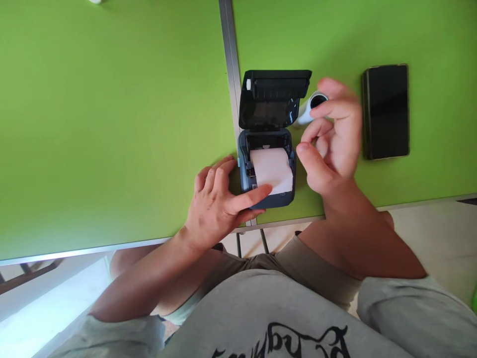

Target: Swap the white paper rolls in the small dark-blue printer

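A small dark compact printer [286,200] sits near the table's front edge with its black lid [272,109] raised. Inside lies a roll of white paper [271,166], its loose end hanging over the front. My left hand [218,204] grips the printer from the left and front, one finger resting on the paper's end and the others curled by the left side. To the right of the printer, my right hand [335,136] is lifted, fingers bent and apart, with nothing visible in it. Behind its fingers stands a white cylinder with a dark round end [306,112], partly covered.
A black phone-like slab [387,112] lies on the right of the green table [112,124]. A metal seam [230,44] runs between the two table panels beside the printer. Part of a white object [95,1] shows at the top left edge.
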Available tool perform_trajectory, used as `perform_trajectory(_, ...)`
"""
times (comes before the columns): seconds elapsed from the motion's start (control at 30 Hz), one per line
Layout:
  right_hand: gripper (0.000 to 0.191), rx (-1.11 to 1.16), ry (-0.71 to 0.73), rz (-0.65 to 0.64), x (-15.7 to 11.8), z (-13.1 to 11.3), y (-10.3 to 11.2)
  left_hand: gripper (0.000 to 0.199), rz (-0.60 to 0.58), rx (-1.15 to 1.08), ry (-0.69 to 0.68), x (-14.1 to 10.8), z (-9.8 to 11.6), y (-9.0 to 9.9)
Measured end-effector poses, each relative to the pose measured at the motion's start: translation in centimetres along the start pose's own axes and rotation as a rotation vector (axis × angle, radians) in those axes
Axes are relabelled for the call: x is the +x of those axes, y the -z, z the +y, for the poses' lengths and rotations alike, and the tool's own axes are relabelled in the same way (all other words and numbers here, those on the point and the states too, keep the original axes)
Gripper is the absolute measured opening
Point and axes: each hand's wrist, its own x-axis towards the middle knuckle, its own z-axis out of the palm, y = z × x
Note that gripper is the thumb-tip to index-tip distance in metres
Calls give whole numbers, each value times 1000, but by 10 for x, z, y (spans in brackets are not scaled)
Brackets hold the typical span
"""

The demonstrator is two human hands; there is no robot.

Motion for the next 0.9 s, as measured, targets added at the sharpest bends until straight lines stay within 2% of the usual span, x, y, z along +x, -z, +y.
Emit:
perform_trajectory(0.17,50,99,56,-40,1,3,-7,54,8,7,-22,1,1,0)
perform_trajectory(0.23,53,112,80,-16,3,3,-9,55,13,8,-25,1,1,0)
perform_trajectory(0.37,51,140,94,54,4,1,-10,56,10,12,-19,1,0,0)
perform_trajectory(0.47,47,192,83,50,5,-2,-7,56,10,5,-21,1,0,0)
perform_trajectory(0.6,23,151,150,167,8,-4,-4,55,28,-20,-25,1,-1,-1)
perform_trajectory(0.67,29,146,179,204,10,-8,-3,57,34,-21,-25,1,-1,-1)
perform_trajectory(0.77,46,141,141,137,10,-14,-1,58,26,-11,-25,1,-1,-1)
perform_trajectory(0.9,43,128,2,-9,9,-17,-2,62,22,-2,-34,1,-1,0)
